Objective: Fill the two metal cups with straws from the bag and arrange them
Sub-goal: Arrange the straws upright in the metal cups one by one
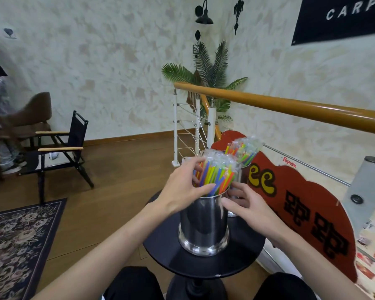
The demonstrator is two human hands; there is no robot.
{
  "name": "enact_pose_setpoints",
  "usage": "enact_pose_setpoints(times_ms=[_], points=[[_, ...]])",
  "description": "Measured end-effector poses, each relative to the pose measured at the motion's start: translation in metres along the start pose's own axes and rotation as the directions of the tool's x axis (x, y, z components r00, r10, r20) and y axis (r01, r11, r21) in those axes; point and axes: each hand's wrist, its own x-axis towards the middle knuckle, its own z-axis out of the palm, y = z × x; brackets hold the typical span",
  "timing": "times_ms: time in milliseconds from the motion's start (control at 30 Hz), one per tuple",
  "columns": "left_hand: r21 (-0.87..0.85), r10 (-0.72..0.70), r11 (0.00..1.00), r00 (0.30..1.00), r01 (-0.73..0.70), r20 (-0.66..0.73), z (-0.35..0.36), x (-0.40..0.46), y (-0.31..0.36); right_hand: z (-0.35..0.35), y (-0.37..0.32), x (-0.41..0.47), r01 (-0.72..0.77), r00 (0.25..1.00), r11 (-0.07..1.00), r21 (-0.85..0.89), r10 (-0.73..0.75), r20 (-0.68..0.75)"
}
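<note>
— Why are both hands up at the rim of the nearer shiny steel cup (204, 226)?

— It looks like tidying, judging by how full it is. The left hand (182, 189) curls round the bundle of bright plastic straws in clear wrappers (217, 172), fingers bent over the far side and thumb across the front, so it gathers them into one bunch. The right hand (245, 204) comes in from the other side with fingers spread and lightly bent, tips at the rim and the straws' base; whether it pinches anything I cannot tell.

— And the cup itself?

— It stands upright on the small round black table (160, 245), close to the person's knees, so both hands reach it easily.

— Where is the second one?

— The farther steel cup (245, 172) stands just behind and to the right, partly hidden by the right hand, its own straws (243, 150) fanning upward. It sits beside the red shaped signboard (301, 202).

— The bag?

— Not visible here. Both cups seem filled, so I judge only the arranging remains.
</note>
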Motion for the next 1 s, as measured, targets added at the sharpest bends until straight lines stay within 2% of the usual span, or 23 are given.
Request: enact_pose_setpoints(times_ms=[167,367,467,600,867,967,1000], points=[[-0.066,-0.031,0.997,0.998,0.028,-0.05,0.0,-0.002,0.004,0.003,-0.005,0.003,-0.005,0.999,0.996,0.091,0.001,0.039],[-0.175,-0.047,0.984,0.996,0.033,-0.072,-0.002,0.0,0.003,0.014,-0.012,0.008,-0.079,0.996,0.986,0.147,0.085,-0.039],[-0.194,-0.057,0.98,0.993,0.036,-0.1,-0.004,0.002,-0.001,0.016,-0.018,0.011,-0.11,0.99,0.989,0.1,0.118,-0.072],[-0.137,-0.039,0.99,0.99,0.02,-0.135,-0.008,0.003,-0.008,0.017,-0.023,0.014,-0.124,0.986,0.992,0.003,0.123,-0.11],[-0.233,-0.066,0.971,0.997,0.052,-0.05,-0.01,0.0,-0.007,0.012,-0.031,0.016,-0.119,0.983,0.967,-0.224,0.082,-0.165],[-0.263,-0.067,0.963,0.997,0.054,-0.04,-0.012,0.0,-0.007,0.006,-0.032,0.011,-0.088,0.987,0.968,-0.235,0.053,-0.154],[-0.265,-0.066,0.963,0.997,0.053,-0.042,-0.013,0.0,-0.007,0.002,-0.033,0.01,-0.059,0.982,0.972,-0.229,0.015,-0.189]])
